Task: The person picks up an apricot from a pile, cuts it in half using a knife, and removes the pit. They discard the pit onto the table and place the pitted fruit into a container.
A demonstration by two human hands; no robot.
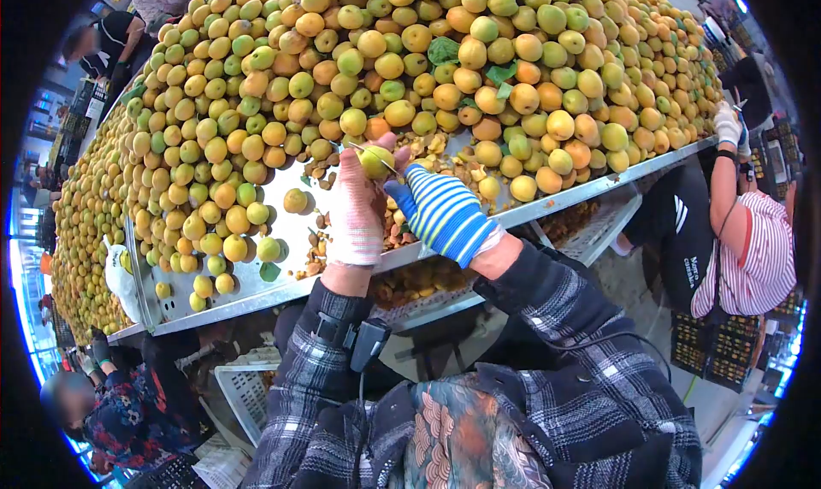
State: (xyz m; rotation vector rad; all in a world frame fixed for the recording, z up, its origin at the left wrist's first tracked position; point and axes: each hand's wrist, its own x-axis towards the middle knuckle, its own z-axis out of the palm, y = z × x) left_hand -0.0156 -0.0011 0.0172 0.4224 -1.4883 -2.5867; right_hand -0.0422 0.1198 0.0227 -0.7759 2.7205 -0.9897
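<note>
My left hand [355,211], in a pale knit glove, holds a yellow-green apricot [375,161] up in front of me. My right hand [440,211], in a blue-and-white striped glove, grips a small knife whose thin blade [369,153] lies across the apricot's top. Both hands hover over the front edge of a metal table [282,292]. A huge heap of yellow, orange and green apricots [410,53] covers the table just behind my hands. Brown pits [321,245] lie scattered on the metal near my left hand.
A white crate of split fruit [428,288] sits under the table edge below my hands. A person in a striped top [753,250] works at the right end, gloved hand [727,123] at the heap. Another person [128,412] stands lower left. An empty crate [244,395] is by my left arm.
</note>
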